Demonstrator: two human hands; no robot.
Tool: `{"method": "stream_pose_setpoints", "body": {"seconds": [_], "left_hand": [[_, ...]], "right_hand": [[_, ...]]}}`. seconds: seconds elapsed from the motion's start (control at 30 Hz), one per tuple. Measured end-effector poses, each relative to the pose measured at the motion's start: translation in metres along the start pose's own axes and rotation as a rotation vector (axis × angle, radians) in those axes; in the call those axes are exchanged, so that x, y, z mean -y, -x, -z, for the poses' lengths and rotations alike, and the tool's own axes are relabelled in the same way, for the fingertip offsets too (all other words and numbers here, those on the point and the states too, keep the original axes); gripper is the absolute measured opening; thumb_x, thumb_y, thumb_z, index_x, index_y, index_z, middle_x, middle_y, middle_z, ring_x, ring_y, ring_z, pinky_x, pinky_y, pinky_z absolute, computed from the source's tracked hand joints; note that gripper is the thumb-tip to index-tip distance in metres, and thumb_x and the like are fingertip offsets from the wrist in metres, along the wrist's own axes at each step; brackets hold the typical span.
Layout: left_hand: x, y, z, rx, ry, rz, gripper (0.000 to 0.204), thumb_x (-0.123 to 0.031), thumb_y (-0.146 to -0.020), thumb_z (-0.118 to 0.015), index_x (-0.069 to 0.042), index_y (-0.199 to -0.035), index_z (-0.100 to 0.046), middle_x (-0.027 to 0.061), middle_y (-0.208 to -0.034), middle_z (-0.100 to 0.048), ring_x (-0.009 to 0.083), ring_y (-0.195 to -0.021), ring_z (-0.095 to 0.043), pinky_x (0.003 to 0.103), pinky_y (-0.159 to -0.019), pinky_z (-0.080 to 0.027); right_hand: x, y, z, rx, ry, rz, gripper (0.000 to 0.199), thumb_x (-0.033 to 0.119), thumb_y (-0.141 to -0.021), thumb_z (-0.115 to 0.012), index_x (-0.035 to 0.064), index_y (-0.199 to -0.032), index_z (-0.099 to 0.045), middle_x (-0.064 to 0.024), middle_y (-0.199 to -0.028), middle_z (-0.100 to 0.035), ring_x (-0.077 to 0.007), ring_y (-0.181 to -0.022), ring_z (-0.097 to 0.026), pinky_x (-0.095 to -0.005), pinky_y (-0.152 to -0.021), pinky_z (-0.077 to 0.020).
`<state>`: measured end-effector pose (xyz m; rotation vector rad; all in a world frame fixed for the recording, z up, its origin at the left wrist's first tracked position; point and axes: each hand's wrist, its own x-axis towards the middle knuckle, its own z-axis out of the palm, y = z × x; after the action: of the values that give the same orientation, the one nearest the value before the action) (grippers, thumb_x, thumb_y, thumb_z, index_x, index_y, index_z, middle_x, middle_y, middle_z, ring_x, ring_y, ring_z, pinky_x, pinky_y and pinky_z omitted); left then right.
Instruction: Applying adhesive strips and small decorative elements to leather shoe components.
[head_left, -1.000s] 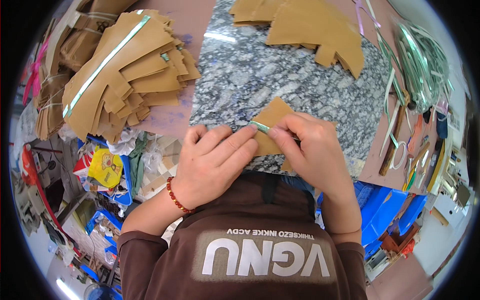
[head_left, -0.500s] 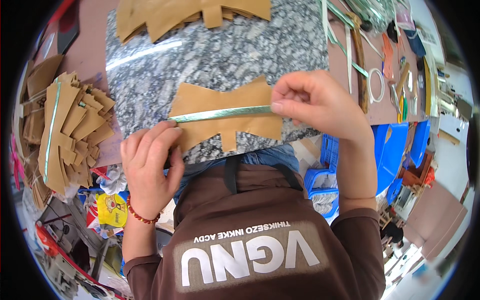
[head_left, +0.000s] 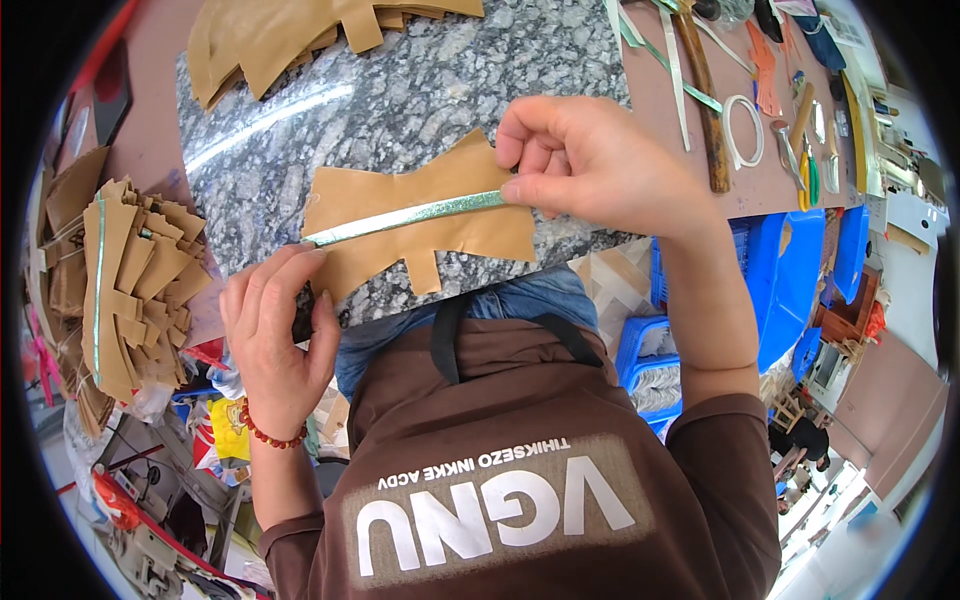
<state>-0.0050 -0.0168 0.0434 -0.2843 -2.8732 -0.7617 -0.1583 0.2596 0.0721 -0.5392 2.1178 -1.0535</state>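
A shiny pale-green strip [head_left: 410, 216] lies lengthwise across a flat tan sheet piece [head_left: 400, 258], which has notched edges and a tab on its near side. The sheet rests on a grey speckled stone slab [head_left: 400, 125]. My right hand [head_left: 590, 165] pinches the strip's right end between thumb and forefinger, over the sheet's right part. At the other end, my left hand [head_left: 275, 315] sets its fingertips on the strip and the sheet's left edge, its thumb held apart from the fingers. The strip looks taut and straight between my hands.
More tan pieces [head_left: 270, 35] are stacked at the slab's far edge. On the left stands a fanned pile of tan pieces [head_left: 150, 270], one bearing a green strip. A hammer [head_left: 706, 110], scissors [head_left: 808, 178] and a white cord coil [head_left: 743, 132] lie right. Blue bins [head_left: 785, 290] stand below.
The whole view has shifted, so slab, sheet and hands appear further left and slightly tilted. My right hand still pinches the strip's right end, and my left fingertips stay at its left end.
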Motion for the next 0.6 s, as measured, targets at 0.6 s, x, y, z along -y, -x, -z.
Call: {"method": "stream_pose_setpoints", "body": {"seconds": [0.6], "left_hand": [[-0.009, -0.001, 0.001, 0.085, -0.169, -0.025, 0.058, 0.002, -0.071, -0.064, -0.020, -0.125, -0.069, 0.0039, -0.112, -0.061, 0.0275, -0.099, -0.052, 0.040, -0.087, -0.042]], "right_hand": [[-0.020, 0.026, 0.007, -0.378, 0.234, -0.037, 0.023, 0.014, -0.077, -0.076, 0.0028, -0.084, -0.058, -0.0029, -0.061, -0.054, -0.0151, -0.054, -0.053, -0.0315, -0.052, -0.0402]]}}
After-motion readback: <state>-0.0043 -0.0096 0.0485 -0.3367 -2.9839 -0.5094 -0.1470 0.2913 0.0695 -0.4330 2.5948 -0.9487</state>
